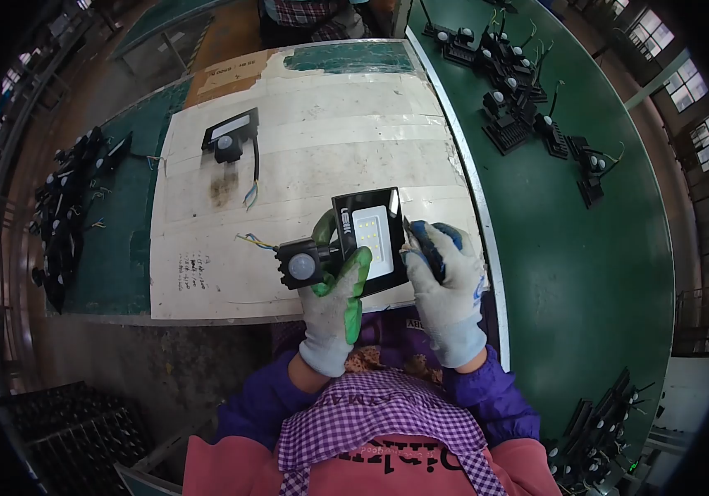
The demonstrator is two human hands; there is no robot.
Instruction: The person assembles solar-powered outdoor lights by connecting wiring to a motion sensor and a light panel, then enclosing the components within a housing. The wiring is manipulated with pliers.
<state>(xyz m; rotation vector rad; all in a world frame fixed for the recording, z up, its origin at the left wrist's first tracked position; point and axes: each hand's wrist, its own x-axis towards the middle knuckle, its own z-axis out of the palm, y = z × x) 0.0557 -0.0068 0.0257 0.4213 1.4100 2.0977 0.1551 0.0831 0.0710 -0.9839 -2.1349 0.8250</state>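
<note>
A black LED floodlight (375, 237) with a motion sensor (301, 265) on its left side is tilted above the white-covered table. My left hand (336, 289), in a grey glove with green on the fingers, grips it, with the thumb on the front near the lit-panel window. Coloured wires (255, 241) stick out past the sensor. At the floodlight's right edge is my right hand (444, 281), in a grey and blue glove. Its fingers are curled around something dark and small that I cannot make out.
Another sensor floodlight (230, 136) lies on the white-covered board (321, 157). Several more are piled on the green surface at left (119, 273) and on the green bench (569, 273) at right. A person (317, 18) is across the table.
</note>
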